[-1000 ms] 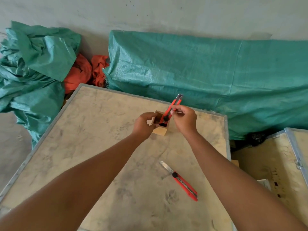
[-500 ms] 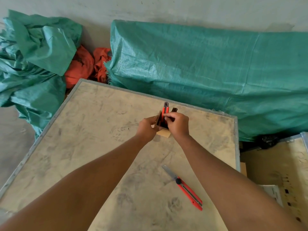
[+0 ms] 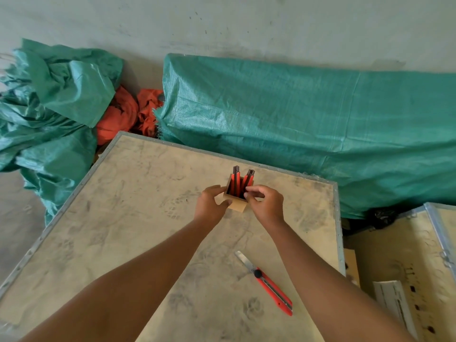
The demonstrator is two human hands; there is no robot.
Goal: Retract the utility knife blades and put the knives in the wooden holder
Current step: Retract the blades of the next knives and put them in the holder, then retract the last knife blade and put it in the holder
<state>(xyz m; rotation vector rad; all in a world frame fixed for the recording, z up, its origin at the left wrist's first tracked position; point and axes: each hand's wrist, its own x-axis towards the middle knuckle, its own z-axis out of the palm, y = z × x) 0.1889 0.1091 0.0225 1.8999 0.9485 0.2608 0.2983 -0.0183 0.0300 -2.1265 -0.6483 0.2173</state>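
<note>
Two knives were standing in the wooden holder (image 3: pixel 234 202) by this point, red bodies w/ dark ends poking up past the rim, leaning a bit apart from each other. A sec before, the right hand (image 3: pixel 267 206) had one of them half out over the box at a slant; now that knife was seated down inside, so that's another one done afaict.

The left hand (image 3: pixel 209 204) was curled against the left side of the holder, thumb and fingers touching the wood, steadying it rather than lifting it. The right hand was loosely curled at the holder's right rim, fingertips pinched right by the lower part of the knives. Couldn't tell if it was gripping a knife or had just let go, tbh.

One utility knife (image 3: pixel 267 283) was left lying flat on the table (image 3: pixel 123 218), well apart from the holder, nearer the person and between the forearms. Its silver blade was clearly out, pointing roughly toward the holder. So imo that one needed the blade slid back in first, then into the box w/ the others. Looked like room for it, but the inside of the holder was mostly hidden by the knives, so can't say for sure.

Behind the table: green tarps (image 3: pixel 296 119) and some orange cloth (image 3: pixel 123 114), none of it in play.
</note>
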